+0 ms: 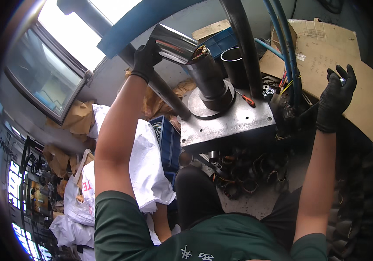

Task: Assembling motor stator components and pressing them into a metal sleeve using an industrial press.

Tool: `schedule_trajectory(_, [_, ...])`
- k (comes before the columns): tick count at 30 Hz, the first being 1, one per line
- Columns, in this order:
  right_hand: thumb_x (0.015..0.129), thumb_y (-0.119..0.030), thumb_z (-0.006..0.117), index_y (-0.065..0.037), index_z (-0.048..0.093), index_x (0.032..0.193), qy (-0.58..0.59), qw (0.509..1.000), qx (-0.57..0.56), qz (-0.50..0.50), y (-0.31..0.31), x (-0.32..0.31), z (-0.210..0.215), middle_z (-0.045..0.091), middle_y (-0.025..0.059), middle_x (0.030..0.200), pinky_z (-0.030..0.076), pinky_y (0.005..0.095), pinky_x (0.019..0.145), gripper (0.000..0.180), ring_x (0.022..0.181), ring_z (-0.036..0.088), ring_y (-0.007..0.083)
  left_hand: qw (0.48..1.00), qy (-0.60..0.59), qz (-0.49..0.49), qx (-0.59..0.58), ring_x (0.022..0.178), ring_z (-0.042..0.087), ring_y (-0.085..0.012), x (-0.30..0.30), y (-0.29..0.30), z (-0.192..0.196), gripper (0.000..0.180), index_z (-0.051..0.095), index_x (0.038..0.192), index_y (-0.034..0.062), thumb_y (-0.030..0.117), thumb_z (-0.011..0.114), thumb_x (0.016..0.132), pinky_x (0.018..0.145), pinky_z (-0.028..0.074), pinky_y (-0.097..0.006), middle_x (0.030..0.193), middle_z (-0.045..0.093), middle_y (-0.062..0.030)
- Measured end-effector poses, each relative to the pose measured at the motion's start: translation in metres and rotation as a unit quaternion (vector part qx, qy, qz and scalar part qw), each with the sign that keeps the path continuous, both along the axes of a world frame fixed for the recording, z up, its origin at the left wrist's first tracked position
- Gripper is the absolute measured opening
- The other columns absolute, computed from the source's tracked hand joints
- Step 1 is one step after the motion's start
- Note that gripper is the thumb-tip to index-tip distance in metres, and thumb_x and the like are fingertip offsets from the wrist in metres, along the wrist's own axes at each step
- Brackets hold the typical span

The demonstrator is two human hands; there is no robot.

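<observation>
My left hand [146,58], in a black glove, grips a shiny metal tube [174,43] by its outer end. The tube lies tilted, its other end against the top of a dark steel cylinder [207,78], where copper-coloured windings and wires [200,53] show. That cylinder stands upright on a round steel disc [195,107] on the press bed. My right hand [337,98], also black-gloved, is raised over the cardboard at the right, away from the press. Some of its fingers stretch up; a small silvery thing [342,81], too small to name, shows between them.
The steel press bed [232,124] carries an orange-handled screwdriver [248,101], a dark open tube [233,61] and several bearings [267,90]. Press columns [244,39] and blue hoses [285,48] rise around it. White sacks [145,156], a blue crate [169,143] and ring-shaped wound parts [249,174] lie below.
</observation>
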State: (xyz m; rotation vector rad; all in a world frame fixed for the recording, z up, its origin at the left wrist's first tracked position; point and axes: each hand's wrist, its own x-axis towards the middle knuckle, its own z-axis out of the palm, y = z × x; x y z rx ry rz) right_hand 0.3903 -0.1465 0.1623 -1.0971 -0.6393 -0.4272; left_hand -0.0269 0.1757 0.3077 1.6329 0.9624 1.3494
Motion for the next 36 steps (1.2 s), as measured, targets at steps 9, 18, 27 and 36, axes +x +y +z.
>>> schedule_trajectory(9, [0.099,0.002,0.055,0.005,0.048,0.138,0.021,0.999,-0.013,0.023,-0.008,-0.003,0.0,0.065,0.0199,0.123,0.058,0.0336,0.097,0.04,0.105,0.071,0.0253,0.982,0.171,-0.082,0.015,0.073,0.064,-0.0154,0.039,0.025,0.035,0.038,0.067,0.095,0.0108,0.049,0.067,0.097,0.072,0.058,-0.031,0.083,0.061,-0.0013])
schedule_trajectory(18, [0.094,-0.003,0.062,0.005,0.069,0.115,0.068,0.996,-0.024,0.058,-0.02,0.017,0.003,0.074,0.0126,0.1,0.059,0.0298,0.082,0.023,0.085,0.075,0.0195,0.953,0.247,-0.152,0.086,0.087,0.061,-0.0106,0.056,0.013,0.046,0.04,0.067,0.099,0.0126,0.052,0.071,0.094,0.084,0.052,-0.03,0.094,0.06,0.0019])
schedule_trajectory(27, [0.094,-0.014,0.066,0.0,0.072,0.108,-0.034,0.96,-0.272,0.061,-0.059,0.03,0.019,0.074,0.0119,0.092,0.055,0.0319,0.079,0.021,0.08,0.071,0.0189,0.944,0.297,-0.112,0.087,0.092,0.06,-0.0094,0.041,0.021,0.038,0.046,0.067,0.105,0.0113,0.056,0.067,0.096,0.085,0.054,-0.031,0.099,0.061,0.0007])
schedule_trajectory(36, [0.096,-0.019,0.067,0.0,0.07,0.103,-0.131,0.917,-0.375,0.043,-0.072,0.027,0.023,0.073,0.0156,0.095,0.055,0.0341,0.082,0.02,0.087,0.071,0.0248,0.948,0.28,-0.096,0.118,0.082,0.06,-0.0115,0.052,-0.002,0.032,0.054,0.063,0.103,0.0054,0.056,0.075,0.09,0.077,0.054,-0.03,0.092,0.06,-0.0018])
